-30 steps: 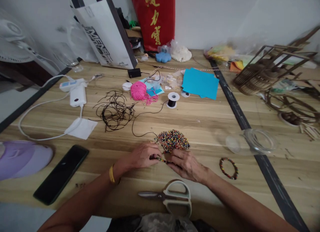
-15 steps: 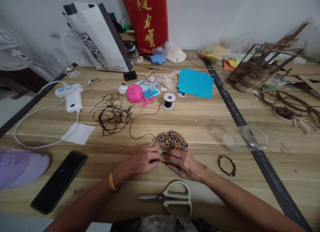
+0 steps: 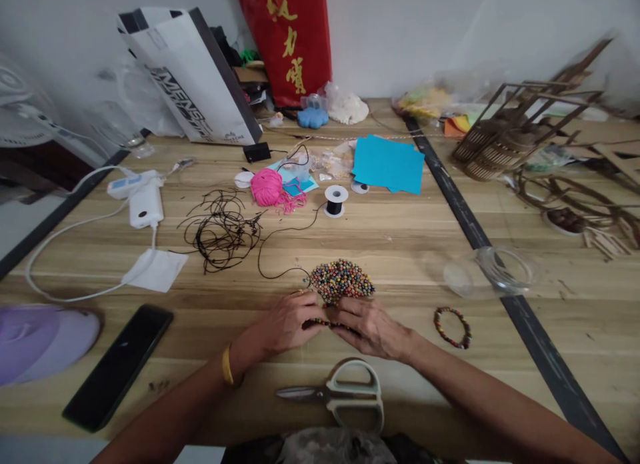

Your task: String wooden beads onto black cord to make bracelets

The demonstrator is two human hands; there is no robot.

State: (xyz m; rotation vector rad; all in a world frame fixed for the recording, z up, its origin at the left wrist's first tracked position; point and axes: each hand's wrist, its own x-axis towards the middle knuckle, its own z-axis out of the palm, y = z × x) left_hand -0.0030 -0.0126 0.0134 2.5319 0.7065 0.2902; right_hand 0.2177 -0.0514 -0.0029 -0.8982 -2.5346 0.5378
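Observation:
Between my two hands runs a short string of small dark and coloured beads. My left hand pinches its left end, fingers closed. The right end disappears under the curled fingers of my right hand. Just beyond the fingertips lies a pile of loose multicoloured beads. A thin black cord runs from the left side of the pile back to a white spool of black cord. Scissors with pale green handles lie below my hands. A finished-looking bead bracelet rests to the right.
At left are a black phone, a white power bank with cable, and a tangle of black cords. Farther back sit pink yarn and blue paper sheets. A clear plastic container lies right; wooden baskets stand behind it.
The view has shifted slightly. Both hands stay almost where they were, still on the beaded string.

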